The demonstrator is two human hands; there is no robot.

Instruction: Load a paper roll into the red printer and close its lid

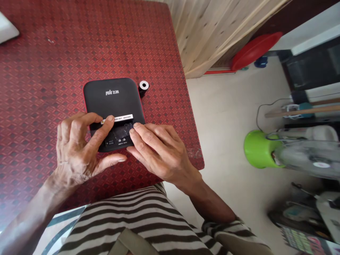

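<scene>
A flat black receipt printer [114, 101] with rounded corners, a red edge and a "FEIE" logo lies on the red patterned table [127, 42]. Across its top runs a white printed label strip [123, 118], above a glossy dark panel [122, 131] with pale streaks. My left hand [79, 145] rests on the printer's left side, fingers apart, two fingertips at the label's left part and the thumb stretched out near the front edge. At the panel's right end, the fingers of my right hand [159, 150] are drawn together; what they pinch, if anything, is hidden.
Behind the printer's right side stands a small paper roll [143, 86] with a white end and dark side. A white object [7, 28] shows at the far left. Right of the table are a green bucket [259, 148], a fan [310, 159] and a red basin [255, 51].
</scene>
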